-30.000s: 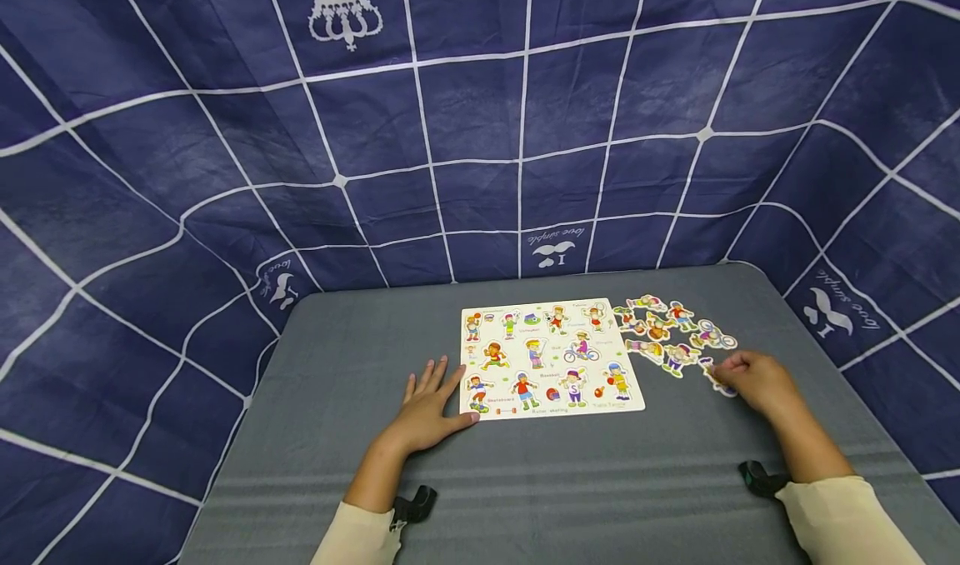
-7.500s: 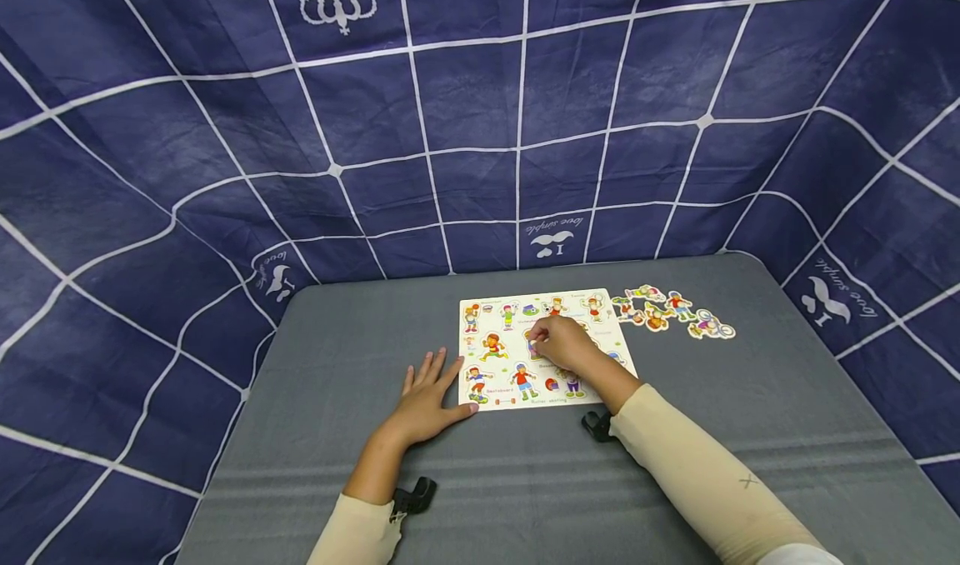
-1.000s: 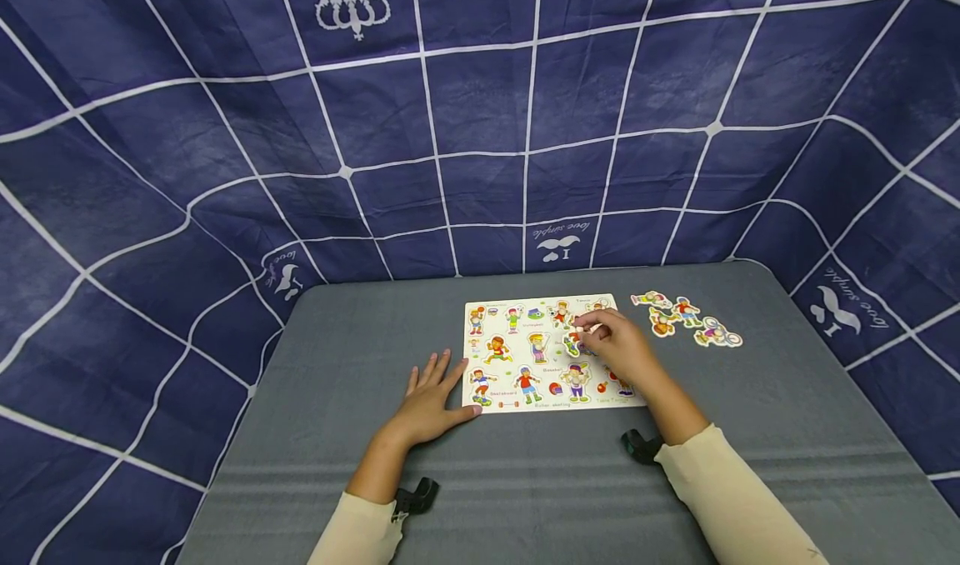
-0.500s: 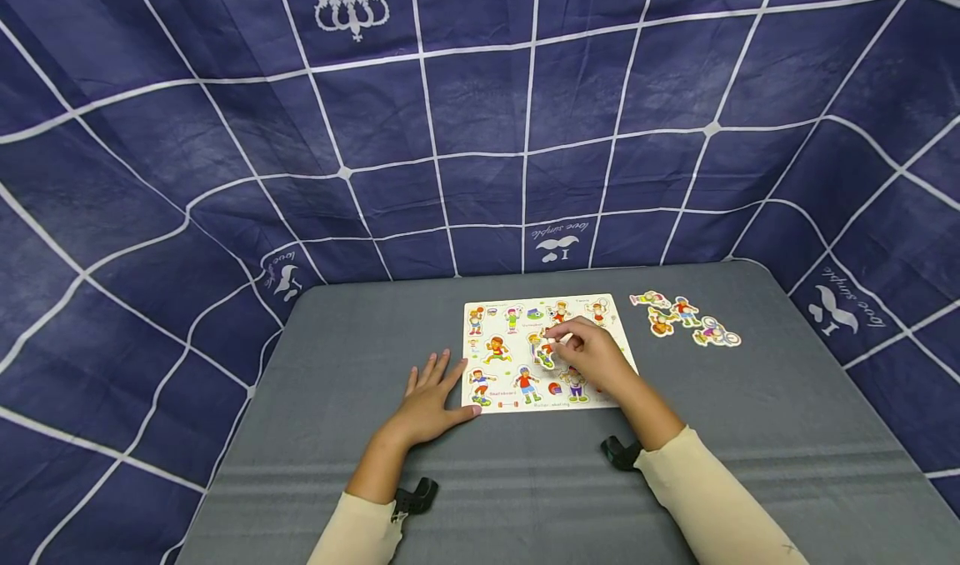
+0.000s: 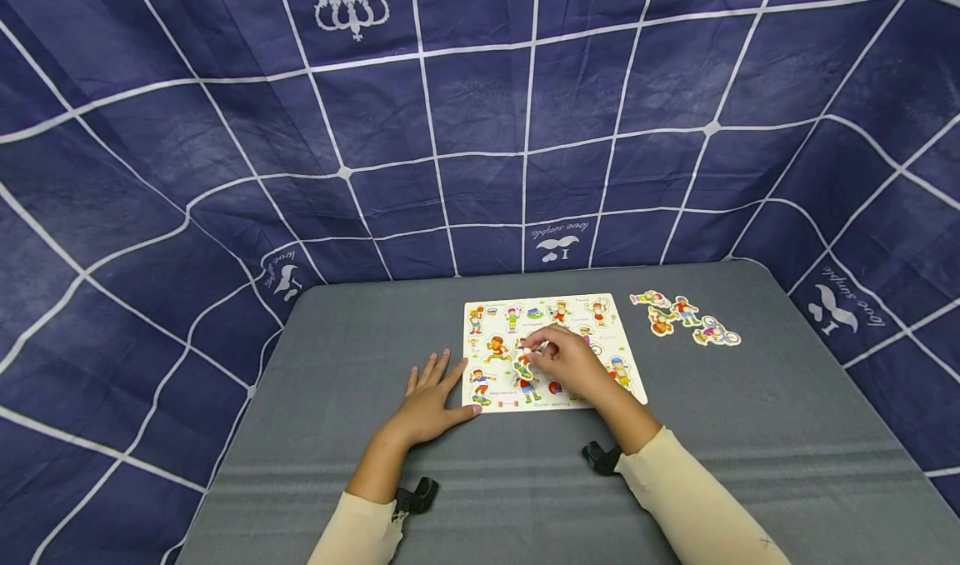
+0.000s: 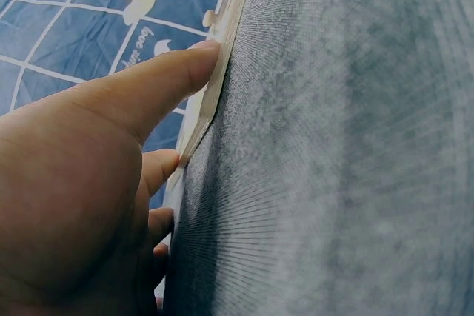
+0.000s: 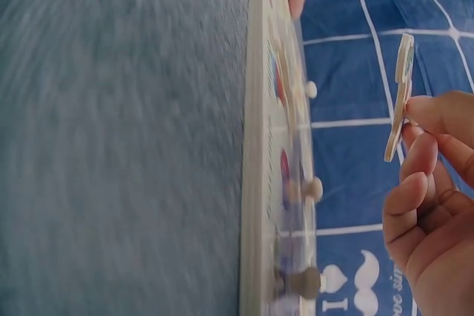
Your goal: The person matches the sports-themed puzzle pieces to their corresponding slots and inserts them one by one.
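A white wooden puzzle board (image 5: 498, 319), printed with children playing sports, lies on the table. My right hand (image 5: 573, 361) pinches a flat puzzle piece (image 5: 523, 370) between thumb and fingers over the board's lower middle. The right wrist view shows that piece (image 7: 403, 94) edge-on, apart from the board. Fingers spread, my left hand (image 5: 425, 407) rests at the board's left edge; its thumb touches the lower left corner. In the left wrist view the thumb (image 6: 170, 72) presses the board's edge. Small round pegs (image 7: 314, 189) stand up from the board.
Several loose puzzle pieces (image 5: 663, 322) lie in a cluster right of the board, including a bicycle piece (image 5: 716, 332). Grey cloth (image 5: 525, 482) covers the table. A blue curtain (image 5: 480, 115) with white lines hangs behind and at both sides.
Over the last second my right hand has carried the piece leftward across the board. Since the oldest frame, the loose cluster has shrunk by several pieces. My left hand stays in place.
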The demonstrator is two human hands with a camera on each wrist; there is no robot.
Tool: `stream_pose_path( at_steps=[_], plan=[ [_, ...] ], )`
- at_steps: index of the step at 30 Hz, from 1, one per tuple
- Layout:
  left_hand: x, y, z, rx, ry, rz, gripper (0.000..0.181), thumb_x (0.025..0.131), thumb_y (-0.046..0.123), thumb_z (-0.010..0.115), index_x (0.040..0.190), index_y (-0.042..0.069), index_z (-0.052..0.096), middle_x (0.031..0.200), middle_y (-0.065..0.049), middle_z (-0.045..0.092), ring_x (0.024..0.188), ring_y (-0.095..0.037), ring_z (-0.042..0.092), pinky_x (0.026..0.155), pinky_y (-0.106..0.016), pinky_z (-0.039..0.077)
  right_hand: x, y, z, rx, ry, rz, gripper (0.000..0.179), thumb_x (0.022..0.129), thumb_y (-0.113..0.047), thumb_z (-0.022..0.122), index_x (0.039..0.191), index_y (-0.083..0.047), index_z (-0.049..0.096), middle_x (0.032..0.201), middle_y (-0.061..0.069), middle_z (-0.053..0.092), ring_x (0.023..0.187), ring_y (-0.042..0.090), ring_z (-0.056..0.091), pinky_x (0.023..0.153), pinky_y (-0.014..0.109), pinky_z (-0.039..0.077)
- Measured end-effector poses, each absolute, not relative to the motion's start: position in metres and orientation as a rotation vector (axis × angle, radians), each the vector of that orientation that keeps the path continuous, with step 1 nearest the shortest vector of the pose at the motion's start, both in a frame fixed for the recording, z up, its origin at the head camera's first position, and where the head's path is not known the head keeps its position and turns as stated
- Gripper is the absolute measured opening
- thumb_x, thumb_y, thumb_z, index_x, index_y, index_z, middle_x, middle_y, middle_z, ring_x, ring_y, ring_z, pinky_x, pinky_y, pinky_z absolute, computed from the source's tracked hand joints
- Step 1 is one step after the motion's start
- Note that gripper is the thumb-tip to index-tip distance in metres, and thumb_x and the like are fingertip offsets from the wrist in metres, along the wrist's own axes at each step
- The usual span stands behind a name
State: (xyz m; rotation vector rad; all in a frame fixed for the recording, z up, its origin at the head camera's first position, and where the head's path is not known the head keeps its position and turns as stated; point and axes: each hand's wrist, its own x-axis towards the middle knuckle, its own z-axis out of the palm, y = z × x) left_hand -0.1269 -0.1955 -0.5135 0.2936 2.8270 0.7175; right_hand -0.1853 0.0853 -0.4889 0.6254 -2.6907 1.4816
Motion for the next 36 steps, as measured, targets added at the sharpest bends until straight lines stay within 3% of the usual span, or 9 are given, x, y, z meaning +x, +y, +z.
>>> stream_pose_path(
  at_steps=[8, 13, 20, 36],
  plan=[
    [-0.128, -0.196, -0.514, 0.289, 2.821, 0.713, 0.090, 0.089, 0.066, 0.064, 0.161, 0.028, 0.028, 0.172, -0.008, 0.011, 0.160, -0.031, 0.000, 0.126, -0.061, -0.002, -0.184, 0.069, -0.491, 0.692, -2.696, 1.472, 0.014, 0.090, -0.012, 0.075, 0.102, -0.019, 0.076, 0.084, -0.004, 0.062, 0.058, 0.005, 0.050, 0.054, 0.022, 0.042],
    [-0.128, -0.196, -0.514, 0.293, 2.820, 0.709, 0.090, 0.089, 0.066, 0.064, 0.162, 0.028, 0.027, 0.172, -0.009, 0.010, 0.160, -0.031, 0.000, 0.126, -0.061, -0.002, -0.182, 0.061, -0.492, 0.704, -2.713, 1.466, 0.015, 0.089, -0.012, 0.074, 0.101, -0.020, 0.076, 0.091, -0.005, 0.065, 0.061, 0.005, 0.051, 0.058, 0.022, 0.044],
    [-0.128, -0.197, -0.514, 0.297, 2.831, 0.691, 0.089, 0.089, 0.065, 0.065, 0.161, 0.027, 0.029, 0.171, -0.010, 0.012, 0.160, -0.032, 0.002, 0.126, -0.061, -0.002, -0.179, 0.050, -0.493, 0.785, -2.735, 1.468, 0.014, 0.091, -0.011, 0.073, 0.102, -0.018, 0.076, 0.099, -0.001, 0.068, 0.060, 0.005, 0.051, 0.054, 0.022, 0.045],
    [-0.127, -0.198, -0.513, 0.329, 2.838, 0.689, 0.091, 0.088, 0.066, 0.064, 0.161, 0.027, 0.028, 0.171, -0.011, 0.012, 0.160, -0.033, 0.003, 0.126, -0.063, -0.001, -0.185, 0.025, -0.495, 0.967, -2.873, 1.241, 0.012, 0.091, -0.010, 0.071, 0.101, -0.016, 0.075, 0.095, -0.003, 0.068, 0.073, 0.004, 0.056, 0.069, 0.022, 0.047]
  ],
)
